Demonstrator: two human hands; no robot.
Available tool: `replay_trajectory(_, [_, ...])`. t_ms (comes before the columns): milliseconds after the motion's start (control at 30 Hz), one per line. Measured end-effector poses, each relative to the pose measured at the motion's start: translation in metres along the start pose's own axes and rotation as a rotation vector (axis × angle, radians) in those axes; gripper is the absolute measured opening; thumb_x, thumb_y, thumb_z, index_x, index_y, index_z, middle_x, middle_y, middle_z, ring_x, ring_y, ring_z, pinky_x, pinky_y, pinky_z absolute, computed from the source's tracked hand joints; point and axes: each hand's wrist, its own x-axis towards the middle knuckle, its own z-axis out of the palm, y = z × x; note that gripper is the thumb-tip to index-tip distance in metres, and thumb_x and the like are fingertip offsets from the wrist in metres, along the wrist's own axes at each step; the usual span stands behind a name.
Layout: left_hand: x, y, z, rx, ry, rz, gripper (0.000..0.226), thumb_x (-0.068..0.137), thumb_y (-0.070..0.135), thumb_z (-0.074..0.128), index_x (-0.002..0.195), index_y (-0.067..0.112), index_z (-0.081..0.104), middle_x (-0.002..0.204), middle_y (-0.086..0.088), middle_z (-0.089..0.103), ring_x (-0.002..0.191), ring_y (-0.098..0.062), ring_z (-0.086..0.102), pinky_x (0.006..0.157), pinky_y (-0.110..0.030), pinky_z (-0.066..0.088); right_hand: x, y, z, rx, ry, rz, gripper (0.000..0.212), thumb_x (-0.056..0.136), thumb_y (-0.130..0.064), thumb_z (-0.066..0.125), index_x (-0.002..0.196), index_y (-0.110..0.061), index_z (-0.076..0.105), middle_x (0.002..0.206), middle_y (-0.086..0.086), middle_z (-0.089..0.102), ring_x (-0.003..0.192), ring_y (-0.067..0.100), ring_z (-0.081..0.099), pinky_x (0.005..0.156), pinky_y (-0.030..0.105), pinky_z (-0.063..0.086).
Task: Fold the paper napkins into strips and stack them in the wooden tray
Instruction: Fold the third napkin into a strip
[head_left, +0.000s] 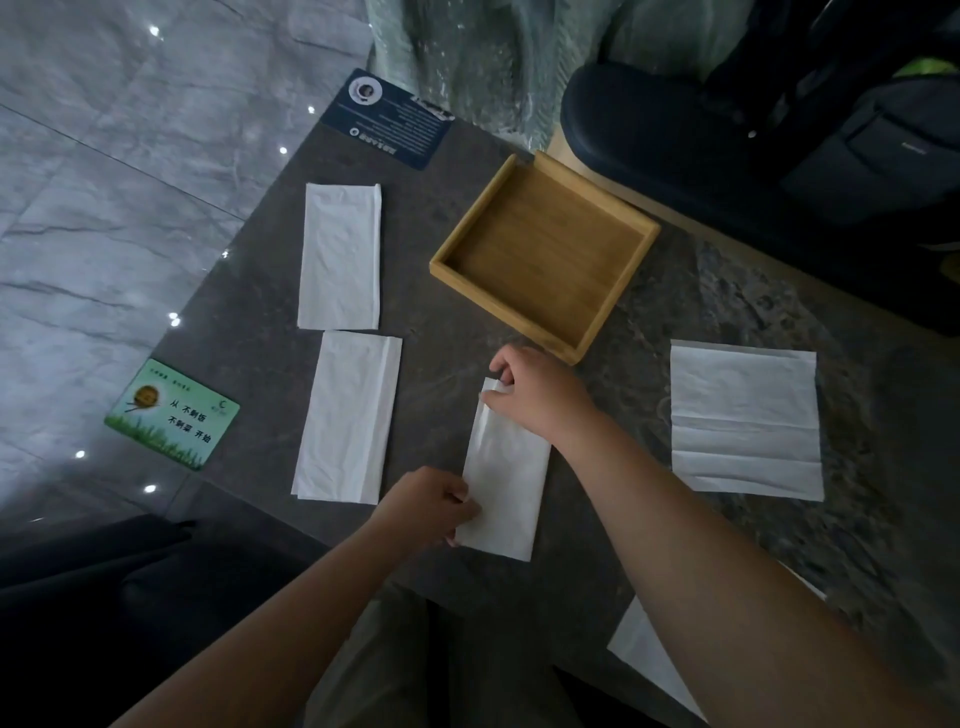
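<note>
Folded napkin: lay at frame centre on the desk.
Left hand: pinched on its lower corner.
Right hand: pinched on its upper end.

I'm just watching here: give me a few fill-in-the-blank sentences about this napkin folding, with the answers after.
1. The wooden tray holds ____ napkins so far.
2. Both the left hand and the right hand pinch the ends of the ____ strip.
3. Left of that strip lie ____ folded napkins, end to end.
4. The card at the table's left edge is coloured ____.

Answers: no; middle; two; green
</note>
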Motion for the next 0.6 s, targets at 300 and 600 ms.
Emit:
replay_trajectory(300, [0.001,-0.001,-0.001,-0.01,0.005,-0.003,0.016,0.097,0.032,0.07,0.108,0.023,0.077,0.083,0.015,0.069,0.072,-0.006,0.072,0.074,-0.021,0.058,0.003,0.002,-0.002,0.13,-0.062,0.004,0.041,0.091,-0.047,0.08,0.121,-0.031,0.059,0.105,-0.012,0.065,0.1,0.009,0.067,0.088,0.038,0.061])
replay_trajectory(600, [-0.002,-0.002,0.001,-0.021,0.011,0.022,0.009,0.098,0.031,0.069,0.102,0.026,0.075,0.08,0.014,0.067,0.069,-0.004,0.069,0.067,-0.017,0.051,-0.005,0.008,-0.013,0.124,-0.05,-0.042,0.031,0.096,-0.028,0.078,0.123,-0.029,0.064,0.106,-0.015,0.063,0.1,0.006,0.066,0.087,0.029,0.06])
